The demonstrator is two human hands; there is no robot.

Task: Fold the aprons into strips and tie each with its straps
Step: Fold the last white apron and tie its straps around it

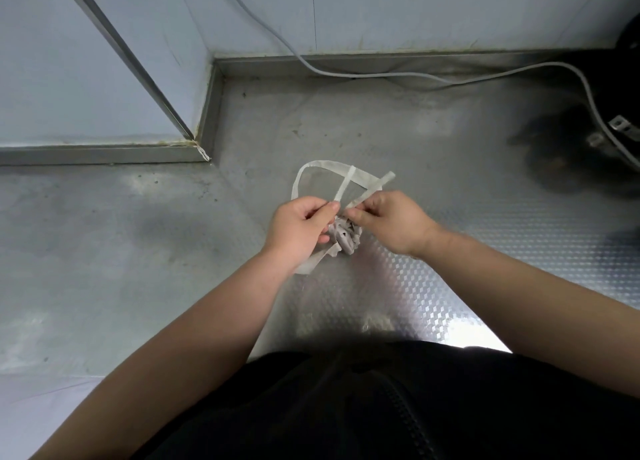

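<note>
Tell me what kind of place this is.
Probably a commercial kitchen or prep room: embossed steel worktop, steel upstand along the wall, and a bundled apron with loose straps.

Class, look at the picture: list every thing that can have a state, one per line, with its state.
left hand: pinches one of the straps
right hand: pinches another strap end
apron: folded small, bunched between the hands
straps: crossed in an open loop, not yet pulled tight
cable: slack, lying along the wall base

Embossed steel counter (485, 252), pale blue walls (415, 9), grey cable (398, 75)
</note>
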